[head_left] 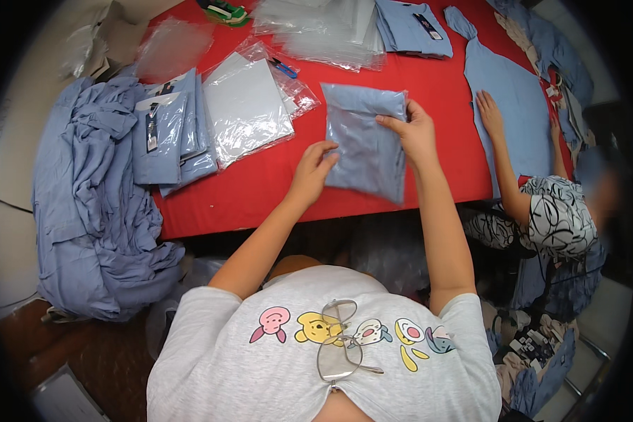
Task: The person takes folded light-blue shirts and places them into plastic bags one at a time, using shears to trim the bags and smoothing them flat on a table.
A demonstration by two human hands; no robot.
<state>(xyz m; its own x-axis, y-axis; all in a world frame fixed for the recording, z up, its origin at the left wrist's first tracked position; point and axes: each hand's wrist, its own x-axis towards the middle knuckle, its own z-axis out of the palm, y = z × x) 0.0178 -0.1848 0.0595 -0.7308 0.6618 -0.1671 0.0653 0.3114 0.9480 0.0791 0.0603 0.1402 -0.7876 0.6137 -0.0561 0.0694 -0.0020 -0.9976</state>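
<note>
A folded blue shirt in a clear plastic bag (364, 144) is held up over the red table, its underside or plain side facing me. My right hand (416, 133) grips its upper right edge, thumb lying on the front and fingers behind. At the bag's left edge, my left hand (313, 171) is closed, with fingertips and thumb pinching the plastic. To the left lie several bagged folded shirts (160, 137) with dark tags, partly overlapping. White rectangular sheets in clear bags (250, 112) lie between that pile and my hands.
Loose blue garments (95, 190) hang over the red table's (443, 169) left end. Clear bags (316, 32), blue thread snips (283, 67), a green-and-black tool (225, 13) and a folded tagged shirt (415, 29) lie farther back. At right, a co-worker's hand (490, 112) rests on a blue garment (506, 91).
</note>
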